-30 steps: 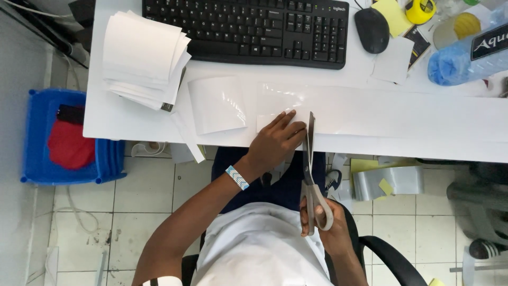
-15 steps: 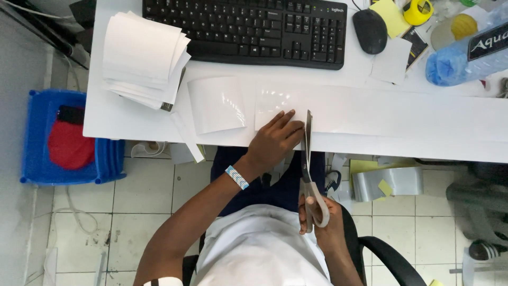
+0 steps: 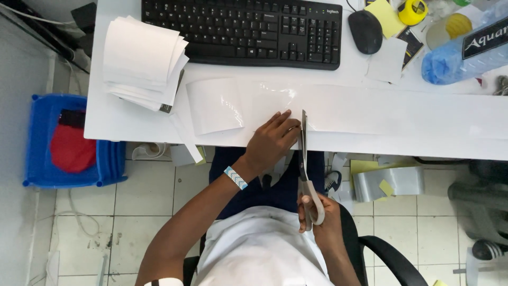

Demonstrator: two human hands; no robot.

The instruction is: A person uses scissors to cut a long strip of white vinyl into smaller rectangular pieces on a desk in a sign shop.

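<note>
While your left hand [image 3: 272, 139] keeps pressing flat on the clear plastic sheet [image 3: 275, 103] at the near edge of the white bench [image 3: 423, 127], the scissors [image 3: 304, 169] have slid forward. Their blades now look nearly shut over the sheet's edge, so another cut seems about finished. Your right hand [image 3: 317, 220] stays curled through the handles below the bench.

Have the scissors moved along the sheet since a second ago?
Yes. The scissors have edged slightly up the clear sheet, toward the keyboard.
</note>
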